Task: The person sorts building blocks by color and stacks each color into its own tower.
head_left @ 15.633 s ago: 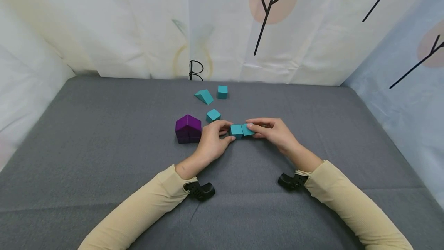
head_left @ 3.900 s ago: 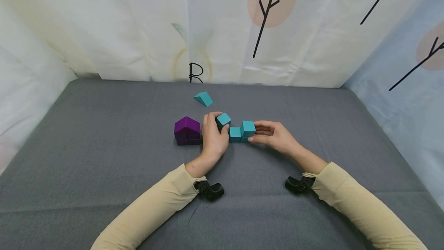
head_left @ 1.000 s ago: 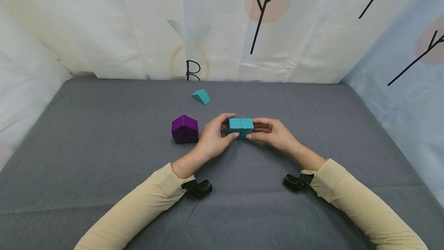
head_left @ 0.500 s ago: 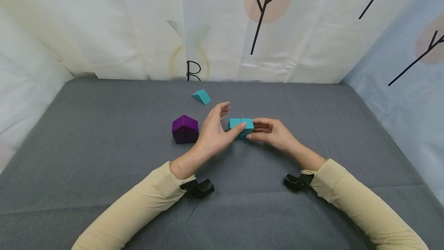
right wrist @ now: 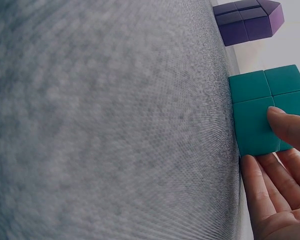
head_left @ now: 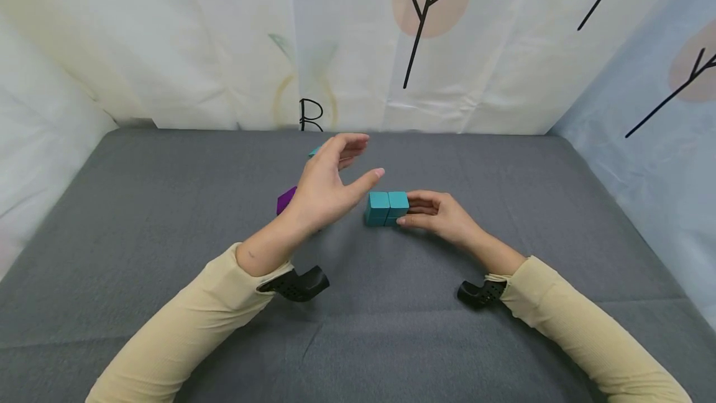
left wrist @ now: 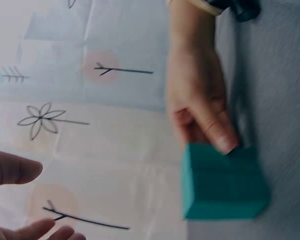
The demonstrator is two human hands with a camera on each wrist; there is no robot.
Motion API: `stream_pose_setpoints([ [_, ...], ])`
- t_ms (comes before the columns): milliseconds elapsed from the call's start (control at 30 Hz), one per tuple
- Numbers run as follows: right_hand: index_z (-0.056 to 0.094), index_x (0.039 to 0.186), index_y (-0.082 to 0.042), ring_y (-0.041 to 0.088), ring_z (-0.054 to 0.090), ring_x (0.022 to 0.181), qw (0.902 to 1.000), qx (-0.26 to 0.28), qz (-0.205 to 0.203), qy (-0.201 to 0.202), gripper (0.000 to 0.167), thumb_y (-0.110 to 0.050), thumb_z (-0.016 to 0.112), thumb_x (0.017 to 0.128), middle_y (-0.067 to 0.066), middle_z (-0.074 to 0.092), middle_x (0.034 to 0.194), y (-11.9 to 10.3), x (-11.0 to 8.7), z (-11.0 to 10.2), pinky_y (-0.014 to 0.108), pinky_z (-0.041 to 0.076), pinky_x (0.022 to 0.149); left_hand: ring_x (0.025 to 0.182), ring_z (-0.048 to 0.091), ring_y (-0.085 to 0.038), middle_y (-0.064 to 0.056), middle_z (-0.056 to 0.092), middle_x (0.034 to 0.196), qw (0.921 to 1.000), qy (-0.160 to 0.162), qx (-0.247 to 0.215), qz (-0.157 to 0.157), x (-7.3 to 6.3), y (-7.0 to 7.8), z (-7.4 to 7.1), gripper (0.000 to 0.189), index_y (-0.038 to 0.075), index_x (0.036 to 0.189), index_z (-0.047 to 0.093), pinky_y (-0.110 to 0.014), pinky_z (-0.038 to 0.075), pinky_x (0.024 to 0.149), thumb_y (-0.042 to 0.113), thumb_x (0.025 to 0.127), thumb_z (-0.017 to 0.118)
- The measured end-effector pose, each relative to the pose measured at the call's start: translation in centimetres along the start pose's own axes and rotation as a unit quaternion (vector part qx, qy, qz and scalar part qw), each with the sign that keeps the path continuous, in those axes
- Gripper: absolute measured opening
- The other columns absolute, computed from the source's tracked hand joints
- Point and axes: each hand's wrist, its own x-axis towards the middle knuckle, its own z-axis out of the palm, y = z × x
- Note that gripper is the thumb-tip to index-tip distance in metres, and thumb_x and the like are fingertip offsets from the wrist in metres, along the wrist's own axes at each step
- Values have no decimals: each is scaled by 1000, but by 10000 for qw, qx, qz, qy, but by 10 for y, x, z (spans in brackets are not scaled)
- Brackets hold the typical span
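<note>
Teal cubes (head_left: 378,209) stand together as a block, two wide and two high, on the grey cloth. My right hand (head_left: 442,219) holds the block's right side; in the right wrist view its thumb (right wrist: 290,127) lies across the front face and the fingers (right wrist: 262,192) are against the side. My left hand (head_left: 327,185) is raised with nothing in it, thumb spread from the fingers, left of the cubes. Behind its fingertips a sliver of the teal triangular block (head_left: 314,152) shows. It also covers most of the purple block house (head_left: 285,199), seen better in the right wrist view (right wrist: 247,22).
Grey cloth (head_left: 503,204) covers the table. A white printed curtain (head_left: 358,48) rises along the back edge, with more cloth at both sides. Black wrist cameras (head_left: 302,285) are strapped at both cuffs.
Over the earlier frames the loose teal cubes were gathered into a two-by-two block. My left hand has since let go and moved up and left toward the triangular block. The right hand stays put.
</note>
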Motion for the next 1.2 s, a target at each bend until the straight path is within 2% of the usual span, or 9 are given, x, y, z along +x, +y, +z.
stream_pose_setpoints([
  [300,53,132,2,32,59,117,9999,-140,0,16,51,-7,71,85,22,60,127,2,-2,-1,28,54,88,126,51,-20,-7,55,133,9993,48,378,6,12,5,-29,44,6,131,53,-27,39,107,20,91,66],
  [667,52,133,2,33,58,119,9999,-157,49,-8,52,-7,71,86,22,59,128,2,-4,-2,29,54,89,125,51,-22,-8,57,129,9934,-478,1012,256,25,4,-46,41,5,127,55,-30,40,106,22,91,65],
  [800,52,133,2,33,58,119,9999,-117,35,-6,52,-7,71,85,23,59,128,2,-3,-1,28,54,88,122,50,-25,-11,56,127,9912,-704,1083,304,32,-2,-57,38,2,126,55,-34,40,106,18,93,62],
  [1000,52,133,2,32,58,119,9998,-171,33,20,53,-7,71,85,22,59,129,2,-3,-1,28,53,89,119,52,-26,-11,56,128,9847,-1057,1315,424,41,-20,-73,37,2,125,55,-37,39,106,17,92,62],
  [1200,53,132,2,31,58,119,9999,-151,29,-12,52,-7,72,85,22,59,128,2,-1,-1,28,53,89,117,54,-28,-13,59,125,9785,-1391,1425,540,49,-38,-84,31,1,121,58,-40,40,105,11,93,62],
])
